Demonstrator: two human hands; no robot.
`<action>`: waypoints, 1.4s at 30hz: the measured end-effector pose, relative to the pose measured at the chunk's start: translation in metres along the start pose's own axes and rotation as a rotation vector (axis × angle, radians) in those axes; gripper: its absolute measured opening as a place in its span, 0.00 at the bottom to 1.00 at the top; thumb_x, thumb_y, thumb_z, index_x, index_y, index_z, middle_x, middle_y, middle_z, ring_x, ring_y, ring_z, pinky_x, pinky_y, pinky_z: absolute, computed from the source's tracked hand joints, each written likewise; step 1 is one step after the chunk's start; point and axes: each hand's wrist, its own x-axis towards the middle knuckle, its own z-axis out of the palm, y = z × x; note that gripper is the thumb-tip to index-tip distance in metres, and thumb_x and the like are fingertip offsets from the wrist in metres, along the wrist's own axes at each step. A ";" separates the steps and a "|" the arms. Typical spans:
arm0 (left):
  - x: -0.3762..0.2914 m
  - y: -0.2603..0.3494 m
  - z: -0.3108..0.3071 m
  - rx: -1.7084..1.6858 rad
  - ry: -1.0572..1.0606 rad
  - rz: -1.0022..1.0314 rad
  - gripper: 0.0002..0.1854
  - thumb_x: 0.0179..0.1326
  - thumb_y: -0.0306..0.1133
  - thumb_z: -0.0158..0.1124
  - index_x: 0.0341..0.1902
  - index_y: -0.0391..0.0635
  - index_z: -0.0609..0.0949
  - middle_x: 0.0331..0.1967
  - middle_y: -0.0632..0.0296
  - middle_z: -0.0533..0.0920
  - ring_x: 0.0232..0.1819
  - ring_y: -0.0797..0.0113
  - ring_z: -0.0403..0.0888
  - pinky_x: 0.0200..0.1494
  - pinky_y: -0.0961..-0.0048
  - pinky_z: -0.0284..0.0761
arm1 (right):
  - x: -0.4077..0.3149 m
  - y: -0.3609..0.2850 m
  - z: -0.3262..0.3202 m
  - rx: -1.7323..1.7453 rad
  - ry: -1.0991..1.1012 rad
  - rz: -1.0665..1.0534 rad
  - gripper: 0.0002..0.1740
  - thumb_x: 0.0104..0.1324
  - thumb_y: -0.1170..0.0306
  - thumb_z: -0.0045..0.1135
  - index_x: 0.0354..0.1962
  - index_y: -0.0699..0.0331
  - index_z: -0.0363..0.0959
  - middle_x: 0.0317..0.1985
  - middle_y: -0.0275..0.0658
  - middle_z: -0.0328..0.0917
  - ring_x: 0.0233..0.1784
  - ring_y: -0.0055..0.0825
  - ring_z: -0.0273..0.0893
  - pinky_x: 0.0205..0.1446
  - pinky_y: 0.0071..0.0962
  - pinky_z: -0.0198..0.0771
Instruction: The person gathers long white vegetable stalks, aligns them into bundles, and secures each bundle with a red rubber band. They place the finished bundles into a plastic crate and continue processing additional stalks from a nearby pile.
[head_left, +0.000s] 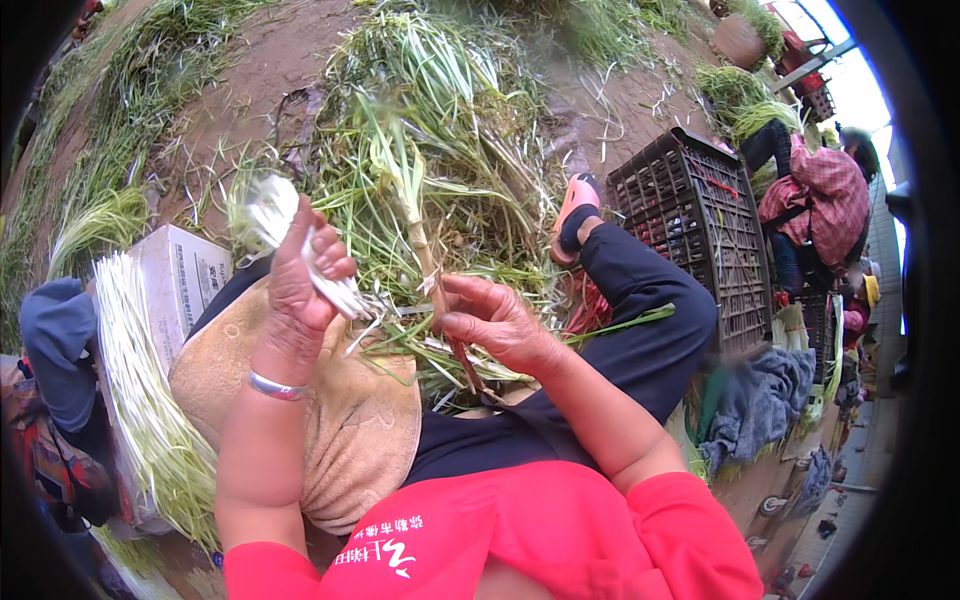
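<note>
My left hand (304, 274), raised over my lap, is closed around a small bunch of white stalks (337, 291). The white upper end of the bunch is blurred above my fist. Across from it, the thumb and fingertips of my right hand (495, 319) close on a long brownish stalk (424, 255). Pale green leaves (397, 169) top that stalk, and its reddish lower part runs down towards my lap. Under both hands lies a heap of loose green leaves and dry stems (480, 157). A tan cloth (352, 442) covers one thigh.
Long white-and-green stalks (142, 360) lie on a white box (187, 281) at my left. A dark plastic crate (697, 232) stands at my right, beyond my bent knee. A person in a checked shirt (817, 202) sits behind it. A grey cloth (765, 401) hangs nearer me.
</note>
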 end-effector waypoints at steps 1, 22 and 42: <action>0.000 -0.005 0.000 0.039 0.041 -0.026 0.12 0.53 0.40 0.60 0.30 0.46 0.72 0.14 0.72 0.67 0.11 0.83 0.59 0.13 0.85 0.58 | 0.002 0.005 0.000 -0.044 0.060 0.035 0.24 0.59 0.75 0.51 0.54 0.64 0.59 0.37 0.33 0.73 0.36 0.14 0.69 0.38 0.17 0.66; -0.008 -0.041 0.001 0.885 0.063 -0.119 0.12 0.51 0.35 0.63 0.37 0.42 0.76 0.24 0.69 0.76 0.20 0.81 0.68 0.22 0.84 0.64 | 0.069 0.002 0.010 -0.023 0.224 -0.047 0.13 0.60 0.64 0.50 0.36 0.67 0.68 0.31 0.34 0.72 0.34 0.17 0.66 0.41 0.19 0.62; 0.005 -0.009 -0.003 0.301 0.201 0.197 0.10 0.55 0.32 0.58 0.39 0.42 0.74 0.26 0.65 0.76 0.18 0.82 0.65 0.17 0.87 0.61 | 0.049 -0.002 0.046 -0.161 0.199 -0.396 0.07 0.65 0.73 0.41 0.38 0.64 0.65 0.32 0.35 0.74 0.35 0.16 0.71 0.38 0.17 0.67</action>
